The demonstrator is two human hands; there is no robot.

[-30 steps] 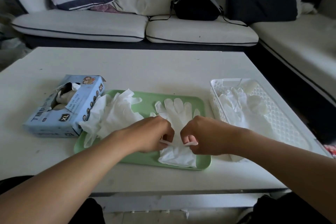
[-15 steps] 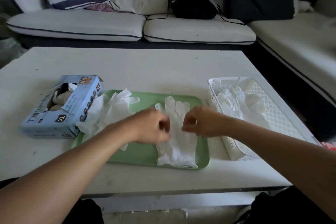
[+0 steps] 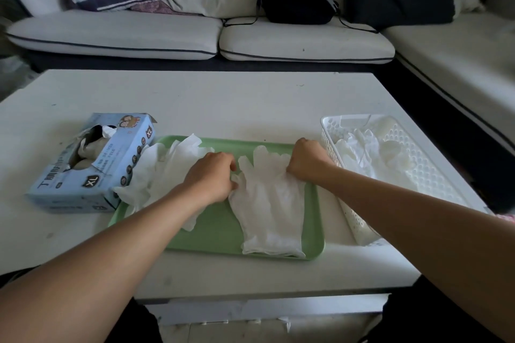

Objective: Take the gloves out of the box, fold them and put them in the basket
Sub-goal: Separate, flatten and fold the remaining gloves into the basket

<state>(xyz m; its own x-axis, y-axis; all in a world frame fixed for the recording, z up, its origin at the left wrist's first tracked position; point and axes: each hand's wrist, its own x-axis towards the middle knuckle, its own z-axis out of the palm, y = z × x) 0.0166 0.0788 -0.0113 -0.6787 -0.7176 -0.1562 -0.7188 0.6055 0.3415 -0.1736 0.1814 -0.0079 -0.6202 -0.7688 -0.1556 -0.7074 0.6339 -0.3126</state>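
Gloves were at every stage at once. Nearest, along the near edge of the white worktop (image 3: 250,103), a flat pale green plastic tray (image 3: 220,234) carried one thin white disposable glove (image 3: 269,203) laid flat on its right half, cuff toward the tray's near edge and digits toward the far edge, its long axis running near to far with a slight lean to the left. The left hand (image 3: 211,178) pinched its left side with curled fingers, and the right hand (image 3: 305,157) gripped its right side near the digits, fingers curled; this looked like spreading before the fold, which was not yet made. On the tray's left half a loose heap of crumpled white gloves (image 3: 164,170) waited unfolded. Left of the tray, the open light blue cardboard glove box (image 3: 92,167) held more. At the worktop's right edge, the white perforated plastic basket (image 3: 412,172) already held several gloves, so most work remained, by my judgement.
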